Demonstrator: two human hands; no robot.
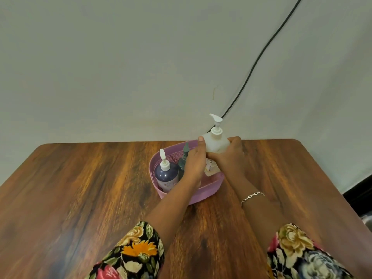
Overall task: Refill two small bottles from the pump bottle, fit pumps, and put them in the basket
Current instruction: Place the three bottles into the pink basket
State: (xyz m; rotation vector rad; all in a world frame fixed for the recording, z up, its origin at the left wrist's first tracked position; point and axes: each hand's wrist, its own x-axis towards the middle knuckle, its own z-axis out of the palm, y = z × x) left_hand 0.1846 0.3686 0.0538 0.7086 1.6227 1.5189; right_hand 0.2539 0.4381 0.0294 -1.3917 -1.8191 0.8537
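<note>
A pink perforated basket [209, 188] stands near the table's far edge. In its left end sits a dark purple bottle [166, 175] with a white pump. Beside that is a dark grey-green bottle [183, 160] with a pointed top. A tall white pump bottle [215, 142] stands in the basket's right end. My left hand [194, 162] grips its left side, thumb up along the shoulder. My right hand [231, 158] wraps its right side. The bottle's lower part is hidden behind both hands.
The basket rests on a brown wooden table [90, 198] that meets a pale wall. A black cable [261, 55] runs down the wall behind the pump bottle. The table's right edge [332, 182] slopes off near a dark floor area.
</note>
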